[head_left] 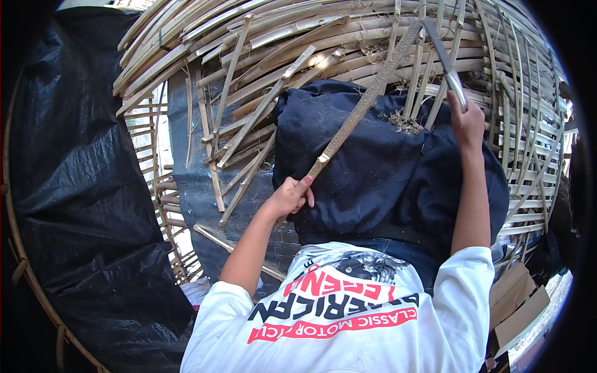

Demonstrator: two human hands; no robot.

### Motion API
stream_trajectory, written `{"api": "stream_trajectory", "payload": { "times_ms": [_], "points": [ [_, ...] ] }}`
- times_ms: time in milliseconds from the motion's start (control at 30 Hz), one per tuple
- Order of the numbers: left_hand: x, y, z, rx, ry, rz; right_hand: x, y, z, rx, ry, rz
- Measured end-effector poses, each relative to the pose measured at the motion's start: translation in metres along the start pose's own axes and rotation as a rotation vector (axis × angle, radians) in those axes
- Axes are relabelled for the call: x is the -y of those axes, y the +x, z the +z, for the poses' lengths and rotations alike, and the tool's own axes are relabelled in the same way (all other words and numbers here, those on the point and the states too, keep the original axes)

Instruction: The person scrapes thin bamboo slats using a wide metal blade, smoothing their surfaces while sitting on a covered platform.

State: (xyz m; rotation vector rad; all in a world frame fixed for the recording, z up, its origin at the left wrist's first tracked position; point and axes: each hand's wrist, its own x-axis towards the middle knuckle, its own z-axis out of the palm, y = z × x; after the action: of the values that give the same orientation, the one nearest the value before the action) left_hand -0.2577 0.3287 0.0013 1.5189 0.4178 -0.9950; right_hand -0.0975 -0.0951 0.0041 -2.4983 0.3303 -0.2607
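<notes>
My left hand (291, 198) is closed around the near end of a long split bamboo strip (357, 115). The strip slants away from me, up and to the right, over a dark cloth (373, 180) draped across my lap. In my right hand (467, 123) is a knife (441, 55), gripped by its handle. Its long blade points away and to the left, with the tip by the strip's far end; whether they touch I cannot tell. Thin bamboo shavings (407, 123) lie on the cloth, beside several narrow strips (418, 78) near the knife.
Split bamboo lengths (261, 43) are heaped along the far side. Loose cut strips (252, 121) lie left of my lap on a dark sheet. Bamboo latticework (528, 118) curves along the right. A cardboard box (519, 304) sits at lower right; black plastic sheeting (87, 174) hangs at left.
</notes>
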Motion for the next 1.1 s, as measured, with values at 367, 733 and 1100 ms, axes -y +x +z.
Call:
{"api": "stream_trajectory", "payload": {
  "times_ms": [367, 733, 1100],
  "points": [
    [-0.002, -0.002, 0.000, -0.017, 0.033, 0.024, 0.068, -0.084, -0.021, 0.322, 0.189, -0.260],
    [-0.013, -0.002, 0.003, -0.036, 0.013, -0.039, 0.054, -0.006, -0.006, 0.367, -0.233, -0.393],
    [-0.006, -0.006, 0.006, -0.059, 0.032, -0.036, 0.077, -0.084, 0.046, 0.605, -0.109, -0.584]
  ]
}}
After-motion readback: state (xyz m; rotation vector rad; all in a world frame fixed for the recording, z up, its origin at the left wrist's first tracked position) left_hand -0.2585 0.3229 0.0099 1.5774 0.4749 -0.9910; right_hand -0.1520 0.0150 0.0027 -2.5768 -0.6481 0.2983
